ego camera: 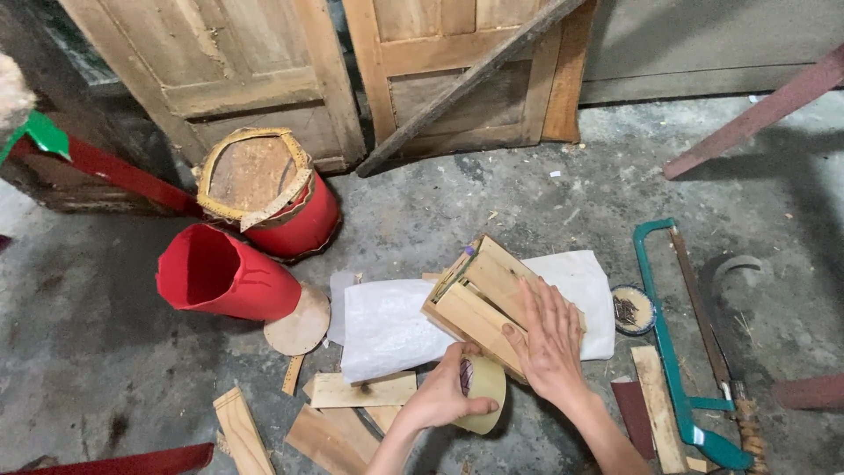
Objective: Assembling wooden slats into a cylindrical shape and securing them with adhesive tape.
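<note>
A rough grey concrete floor (pixel 492 202) fills the view, with old wooden door panels (pixel 264 70) leaning against the wall at twelve o'clock.

The right hand (pixel 552 339) lies flat with fingers spread on top of a small wooden box (pixel 483 303) made of pale slats, pressing on its upper face. At nine o'clock from it, touching the box's near edge, the left hand (pixel 444 396) is curled around a roll of yellowish packing tape (pixel 483 391), thumb across the roll's front and fingers behind it. The tape roll sits just below the box, at six o'clock from it.

The box rests on a white plastic sack (pixel 396 330) spread on the floor. At six to seven o'clock from the hands, loose wooden offcuts (pixel 360 391) lie scattered, some overlapping. At three o'clock from the right hand sits a small round tin of nails (pixel 633 310), and beyond it a green-framed hacksaw (pixel 673 369) lies lengthwise, with a wooden strip (pixel 655 396) between tin and saw handle.

At ten o'clock, well apart from the hands, a red cylindrical drum shell (pixel 224 274) lies on its side, open end facing left, with a round wooden disc (pixel 301 324) at its base. Just behind it stands a second red drum (pixel 264 189) capped with wood and a torn yellow rim. A dark plank (pixel 466 84) leans diagonally across the doors.
</note>
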